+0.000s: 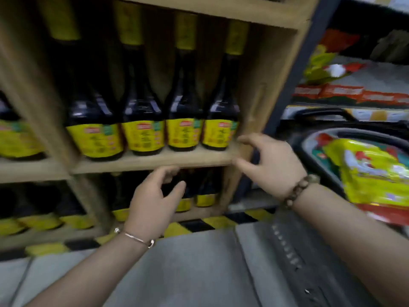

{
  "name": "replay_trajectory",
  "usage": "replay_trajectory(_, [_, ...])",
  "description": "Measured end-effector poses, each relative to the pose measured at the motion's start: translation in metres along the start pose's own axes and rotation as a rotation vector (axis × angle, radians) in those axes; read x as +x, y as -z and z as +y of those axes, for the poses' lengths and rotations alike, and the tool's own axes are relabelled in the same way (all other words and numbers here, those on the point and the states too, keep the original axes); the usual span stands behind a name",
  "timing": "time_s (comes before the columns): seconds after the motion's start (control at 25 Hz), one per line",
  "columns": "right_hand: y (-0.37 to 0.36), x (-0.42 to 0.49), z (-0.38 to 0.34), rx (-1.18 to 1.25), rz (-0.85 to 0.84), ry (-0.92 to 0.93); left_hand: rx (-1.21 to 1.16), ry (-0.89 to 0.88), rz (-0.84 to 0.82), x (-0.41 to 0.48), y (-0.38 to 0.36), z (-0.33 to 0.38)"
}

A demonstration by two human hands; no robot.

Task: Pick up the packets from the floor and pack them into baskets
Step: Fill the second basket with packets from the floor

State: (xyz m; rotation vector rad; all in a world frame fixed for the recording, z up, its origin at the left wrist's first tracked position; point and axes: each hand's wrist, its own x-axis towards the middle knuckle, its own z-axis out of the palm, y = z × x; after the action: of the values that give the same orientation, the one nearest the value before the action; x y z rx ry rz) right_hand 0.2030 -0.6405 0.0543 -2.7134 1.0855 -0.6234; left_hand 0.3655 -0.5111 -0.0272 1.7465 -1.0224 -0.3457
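Left hand [155, 196], right hand [272, 165] hover relaxed (blurry).

there is only one camera, worn on my head, looking forward and down. it faces the pale wooden shelf [155, 159] of dark glass bottles with yellow labels [142, 120] from close by and is tilted, so the boards slant. my forearms reach in from the bottom edge over the grey tiled floor [188, 273]. the dark plastic basket [352, 131] sits at the right edge. everything is blurred.
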Motion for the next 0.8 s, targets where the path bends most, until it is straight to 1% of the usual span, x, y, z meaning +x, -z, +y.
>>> replay_trajectory(0.2, [-0.105, 0.013, -0.113, 0.116, -0.213, 0.18, 0.215, 0.151, 0.152, -0.038, 0.11, -0.087])
replay_trajectory(0.44, [-0.215, -0.012, -0.23, 0.229, -0.414, 0.371, 0.417, 0.366, 0.292, -0.126, 0.221, -0.155])
replay_trajectory(0.52, [-0.245, -0.024, -0.267, 0.229, -0.496, 0.437, 0.516, 0.473, 0.316, -0.161, 0.247, -0.174])
replay_trajectory(0.64, [-0.291, -0.047, -0.317, 0.22, -0.644, 0.539, 0.631, 0.59, 0.298, -0.212, 0.276, -0.203])
replay_trajectory(0.72, [-0.322, -0.062, -0.342, 0.234, -0.727, 0.586, 0.656, 0.703, 0.278, -0.239, 0.287, -0.221])
replay_trajectory(0.8, [-0.355, -0.076, -0.363, 0.226, -0.811, 0.603, 0.651, 0.818, 0.31, -0.261, 0.292, -0.241])
